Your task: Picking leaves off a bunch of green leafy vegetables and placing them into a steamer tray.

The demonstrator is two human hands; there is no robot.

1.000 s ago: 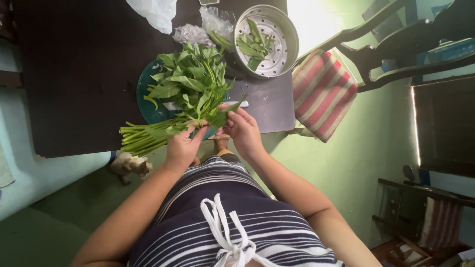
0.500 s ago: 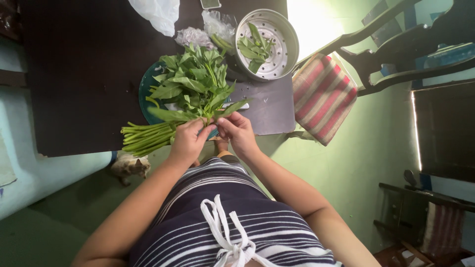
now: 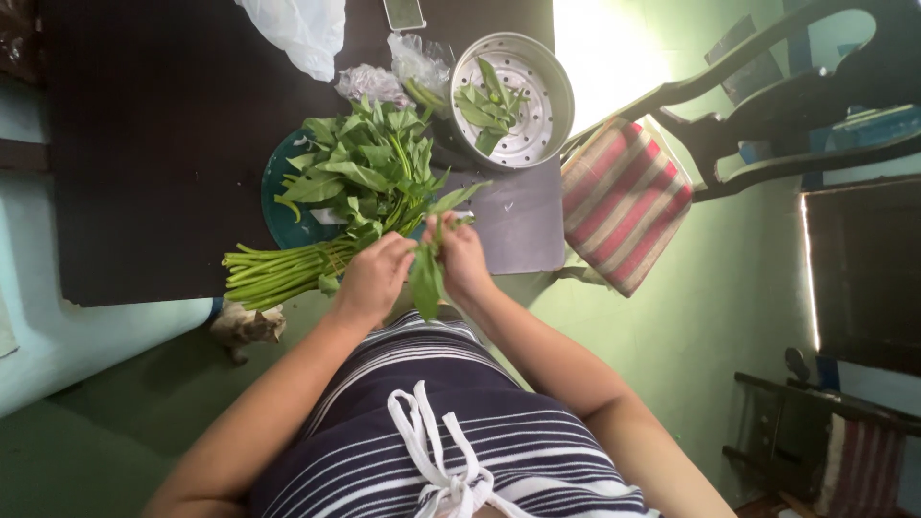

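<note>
Leafy bunch (image 3: 355, 192) lying across the round board (image 3: 278, 216) on the surface (image 3: 153, 144), perforated pan (image 3: 513, 96) behind and right holding picked leaves (image 3: 484, 101), plastic bags (image 3: 389, 72) between them, both hands (image 3: 374, 278) at the near edge

Bare-armed person wears a navy-and-white striped top (image 3: 451, 403) with white drawstring (image 3: 432, 441).

So there's a dark brown wooden table (image 3: 153, 144), and sitting right on it: a round teal plate (image 3: 280, 216) under a bunch of leafy green stalks (image 3: 355, 182), a perforated round metal steamer tray (image 3: 537, 72), crumpled clear plastic bags (image 3: 384, 77), and a white plastic bag (image 3: 293, 29).
</note>
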